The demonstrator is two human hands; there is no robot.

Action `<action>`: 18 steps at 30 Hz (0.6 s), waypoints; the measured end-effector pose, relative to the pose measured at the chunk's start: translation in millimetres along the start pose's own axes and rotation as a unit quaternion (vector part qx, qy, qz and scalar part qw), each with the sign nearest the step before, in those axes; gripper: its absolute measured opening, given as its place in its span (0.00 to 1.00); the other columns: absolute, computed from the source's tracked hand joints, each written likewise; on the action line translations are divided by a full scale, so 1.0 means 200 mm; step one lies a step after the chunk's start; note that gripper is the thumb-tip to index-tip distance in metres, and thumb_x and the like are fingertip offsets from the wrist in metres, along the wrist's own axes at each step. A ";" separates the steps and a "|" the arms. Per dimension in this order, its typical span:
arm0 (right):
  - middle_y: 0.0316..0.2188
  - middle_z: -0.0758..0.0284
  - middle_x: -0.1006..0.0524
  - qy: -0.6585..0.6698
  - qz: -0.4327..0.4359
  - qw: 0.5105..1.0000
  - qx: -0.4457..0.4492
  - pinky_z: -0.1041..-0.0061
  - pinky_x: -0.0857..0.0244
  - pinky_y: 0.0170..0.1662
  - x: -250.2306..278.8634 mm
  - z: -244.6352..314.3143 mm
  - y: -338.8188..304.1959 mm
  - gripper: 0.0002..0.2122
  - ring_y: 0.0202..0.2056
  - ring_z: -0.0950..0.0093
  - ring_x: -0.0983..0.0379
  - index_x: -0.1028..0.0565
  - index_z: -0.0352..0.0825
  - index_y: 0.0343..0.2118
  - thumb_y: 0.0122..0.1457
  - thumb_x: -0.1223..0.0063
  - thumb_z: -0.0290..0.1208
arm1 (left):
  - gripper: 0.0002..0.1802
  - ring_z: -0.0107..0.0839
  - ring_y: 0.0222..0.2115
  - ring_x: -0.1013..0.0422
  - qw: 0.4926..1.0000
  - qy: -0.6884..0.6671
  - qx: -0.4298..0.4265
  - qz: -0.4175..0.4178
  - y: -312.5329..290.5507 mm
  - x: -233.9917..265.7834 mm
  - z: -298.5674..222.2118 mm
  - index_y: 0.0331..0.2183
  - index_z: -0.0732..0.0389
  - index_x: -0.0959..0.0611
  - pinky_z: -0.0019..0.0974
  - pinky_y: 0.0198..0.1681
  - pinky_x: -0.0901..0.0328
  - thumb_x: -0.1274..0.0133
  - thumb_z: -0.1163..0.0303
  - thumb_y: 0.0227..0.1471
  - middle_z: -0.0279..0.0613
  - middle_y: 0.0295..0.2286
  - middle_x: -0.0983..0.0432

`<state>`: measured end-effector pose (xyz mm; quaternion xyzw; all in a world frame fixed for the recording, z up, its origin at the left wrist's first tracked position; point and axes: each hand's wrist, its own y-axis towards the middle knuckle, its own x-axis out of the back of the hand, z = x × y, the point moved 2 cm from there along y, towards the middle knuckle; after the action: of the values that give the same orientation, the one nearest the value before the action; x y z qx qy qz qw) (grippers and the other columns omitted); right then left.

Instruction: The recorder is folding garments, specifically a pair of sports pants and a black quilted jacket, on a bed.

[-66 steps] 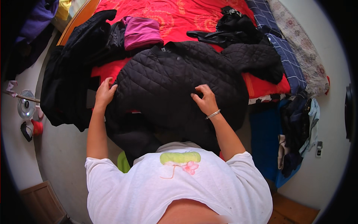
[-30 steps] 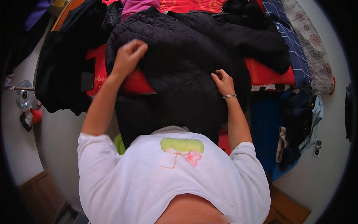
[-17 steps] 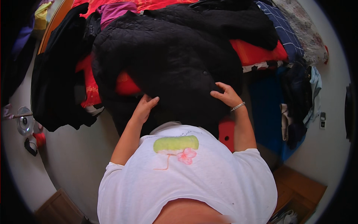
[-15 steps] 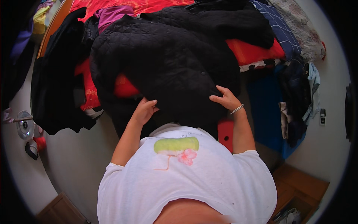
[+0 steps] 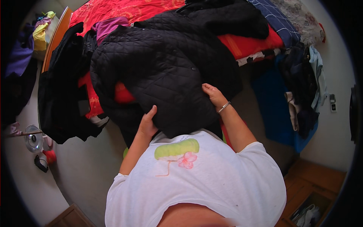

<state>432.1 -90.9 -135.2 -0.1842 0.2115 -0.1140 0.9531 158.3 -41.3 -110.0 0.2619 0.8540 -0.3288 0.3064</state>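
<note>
A black quilted jacket (image 5: 170, 72) with snap buttons lies spread over the edge of a bed, its lower part stretched toward my body. At its lower left edge my left hand (image 5: 148, 124) is closed on the cloth, thumb pointing up along the fabric. My right hand (image 5: 214, 95), with a bracelet on the wrist, pinches the opposite edge of the same panel, a little higher. The fingertips of both hands are partly hidden by the cloth. Between the hands the quilted panel hangs fairly flat, its bottom reaching my white shirt.
Red bedding (image 5: 124, 10) covers the bed, with a magenta cloth (image 5: 109, 29) beside the jacket. Black garments (image 5: 62, 94) hang over the left side. At right stands a blue bin (image 5: 270, 106) with clothes (image 5: 302, 83) over it. A wooden cabinet (image 5: 314, 176) is lower right.
The right hand has moved left and slightly up, bringing the hands closer together. The left hand has shifted a little right and down. The jacket panel's quilting and its button have moved left.
</note>
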 end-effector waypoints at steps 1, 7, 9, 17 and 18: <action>0.34 0.71 0.26 0.002 -0.002 1.000 -0.001 0.85 0.35 0.40 -0.03 0.04 -0.04 0.09 0.34 0.84 0.29 0.30 0.31 0.40 0.59 0.55 0.30 | 0.30 0.39 0.46 0.33 0.999 -0.020 -0.027 -0.039 -0.02 -0.03 -0.07 0.49 0.64 0.33 0.42 0.49 0.38 0.46 0.58 0.49 0.47 0.45 0.31; 0.26 0.78 0.28 -0.009 0.010 0.993 0.121 0.89 0.39 0.35 -0.12 0.23 -0.15 0.07 0.29 0.89 0.34 0.28 0.34 0.33 0.59 0.54 0.32 | 0.35 0.39 0.48 0.35 0.986 -0.118 -0.075 0.092 -0.17 -0.07 -0.29 0.52 0.62 0.34 0.41 0.52 0.41 0.58 0.45 0.52 0.46 0.49 0.34; 0.28 0.76 0.27 0.058 0.021 0.998 0.024 0.87 0.39 0.36 -0.08 0.14 -0.09 0.09 0.30 0.87 0.33 0.28 0.34 0.33 0.59 0.54 0.34 | 0.37 0.40 0.50 0.38 0.997 -0.043 -0.055 0.024 -0.15 0.00 -0.14 0.53 0.60 0.36 0.42 0.53 0.43 0.60 0.42 0.52 0.44 0.51 0.37; 0.33 0.69 0.25 -0.002 0.074 0.995 -0.067 0.82 0.35 0.39 -0.04 -0.01 -0.30 0.13 0.35 0.82 0.29 0.29 0.31 0.39 0.51 0.44 0.29 | 0.45 0.38 0.55 0.45 0.986 -0.144 0.027 0.085 -0.14 0.01 0.05 0.56 0.56 0.38 0.44 0.57 0.49 0.57 0.35 0.45 0.39 0.55 0.44; 0.33 0.69 0.25 -0.001 0.075 0.995 -0.067 0.82 0.35 0.39 -0.03 -0.01 -0.30 0.13 0.35 0.82 0.29 0.29 0.31 0.39 0.51 0.44 0.29 | 0.39 0.36 0.50 0.40 0.993 -0.104 0.034 0.046 -0.14 0.02 0.05 0.53 0.56 0.35 0.43 0.54 0.45 0.54 0.40 0.47 0.39 0.51 0.38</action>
<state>418.4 -143.7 -111.1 -0.2312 0.2311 -0.0278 0.9447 140.9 -64.9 -107.3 0.2751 0.7929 -0.3687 0.3997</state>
